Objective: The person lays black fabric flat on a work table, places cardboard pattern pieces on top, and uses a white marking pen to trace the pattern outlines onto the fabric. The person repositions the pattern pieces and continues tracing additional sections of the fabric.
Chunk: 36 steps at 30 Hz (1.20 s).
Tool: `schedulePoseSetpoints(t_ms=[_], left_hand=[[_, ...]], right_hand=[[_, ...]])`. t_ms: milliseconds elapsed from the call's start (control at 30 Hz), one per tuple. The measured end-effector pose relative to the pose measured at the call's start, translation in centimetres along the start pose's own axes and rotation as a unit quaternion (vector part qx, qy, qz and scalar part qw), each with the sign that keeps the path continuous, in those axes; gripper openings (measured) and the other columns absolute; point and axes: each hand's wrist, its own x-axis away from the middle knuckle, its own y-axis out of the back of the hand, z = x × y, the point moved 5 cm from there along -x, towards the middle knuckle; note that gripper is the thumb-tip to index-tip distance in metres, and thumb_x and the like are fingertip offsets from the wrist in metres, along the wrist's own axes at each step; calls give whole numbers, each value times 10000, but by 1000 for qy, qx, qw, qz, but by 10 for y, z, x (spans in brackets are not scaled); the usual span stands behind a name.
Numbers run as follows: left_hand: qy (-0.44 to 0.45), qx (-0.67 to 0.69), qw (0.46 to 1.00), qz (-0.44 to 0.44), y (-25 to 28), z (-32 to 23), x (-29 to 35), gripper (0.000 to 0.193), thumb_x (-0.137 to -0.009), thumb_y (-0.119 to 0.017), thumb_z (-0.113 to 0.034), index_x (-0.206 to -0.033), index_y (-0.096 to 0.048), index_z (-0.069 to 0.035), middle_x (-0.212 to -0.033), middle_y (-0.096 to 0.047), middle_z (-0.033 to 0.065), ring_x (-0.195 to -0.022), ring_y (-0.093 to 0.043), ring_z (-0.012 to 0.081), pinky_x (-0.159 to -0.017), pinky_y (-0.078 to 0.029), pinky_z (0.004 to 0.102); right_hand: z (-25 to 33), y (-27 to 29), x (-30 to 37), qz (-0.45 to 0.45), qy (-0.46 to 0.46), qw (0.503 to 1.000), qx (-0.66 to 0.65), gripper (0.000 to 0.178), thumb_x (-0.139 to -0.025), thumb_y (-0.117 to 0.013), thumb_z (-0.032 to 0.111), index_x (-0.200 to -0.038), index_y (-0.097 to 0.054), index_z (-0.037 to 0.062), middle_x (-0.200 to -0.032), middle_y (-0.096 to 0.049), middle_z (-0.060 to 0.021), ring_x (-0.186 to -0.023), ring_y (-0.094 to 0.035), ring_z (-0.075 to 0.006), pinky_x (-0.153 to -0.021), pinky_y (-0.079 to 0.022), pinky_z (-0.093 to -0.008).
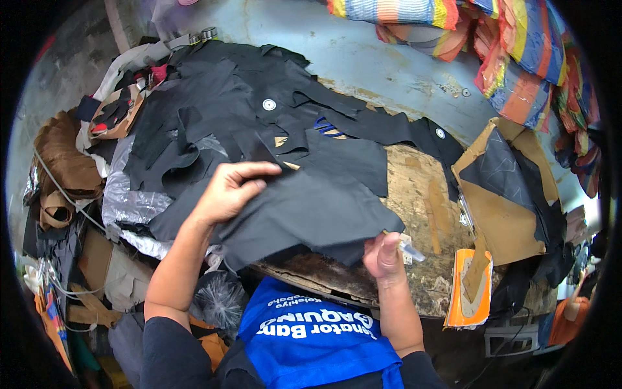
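A piece of black sheet material (311, 211), like leather or coated fabric, is stretched between my two hands over the table's near edge. My left hand (227, 193) pinches its upper left edge between thumb and fingers. At the right corner, my right hand (383, 257) is closed on the sheet. A slim pen-like thing with a clear end (411, 251) juts out from this same hand; its exact kind I cannot make out. Many more black pieces (227, 84) lie heaped and overlapping beyond the held one.
The worn wooden table (414, 194) shows at the right. On it are an orange-edged pad (459, 305) and brown cardboard (502, 223) with black material. Brown rolls (68, 155) and an open box (123, 117) stand left. Striped woven sacks (518, 65) sit far right.
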Motion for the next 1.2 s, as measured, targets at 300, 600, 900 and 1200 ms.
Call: schedulePoseSetpoints(t_ms=[300, 600, 900, 1200], left_hand=[[-89, -218, 972, -9, 38, 45, -25, 438, -665, -470, 106, -1034, -666, -23, -1082, -657, 146, -1052, -612, 242, -951, -438, 308], [17, -449, 872, -196, 133, 63, -2, 771, -591, -811, -373, -1190, -528, 22, -995, -612, 270, -952, -604, 385, -845, -474, 417], [125, -646, 745, -111, 73, 66, 38, 515, -590, -803, -360, -1002, -677, -78, -1122, -547, 115, -1089, -475, 280, -890, -385, 416], [-20, -340, 924, -176, 89, 35, 31, 230, -811, -651, -127, -1012, -652, -15, -859, -679, 149, -794, -657, 226, -731, -491, 295]], right_hand=[[-44, 64, 23, -204, 62, 933, 289, 540, -722, -790, 98, -1161, -516, -60, -968, -631, -144, -843, -622, -159, -737, -509, -257], [-24, 22, 22, -145, 169, 715, 662, 517, -621, -834, 213, -1027, -601, -5, -941, -641, -143, -880, -600, -293, -795, -466, -382], [-19, 25, 16, -153, 117, 761, 619, 242, -662, -739, 21, -884, -642, 23, -690, -551, -87, -624, -535, -213, -595, -431, -310], [29, 58, 21, -193, 30, 907, 374, 65, -823, -647, 23, -870, -635, -20, -761, -598, 3, -695, -512, -51, -622, -409, -194]])
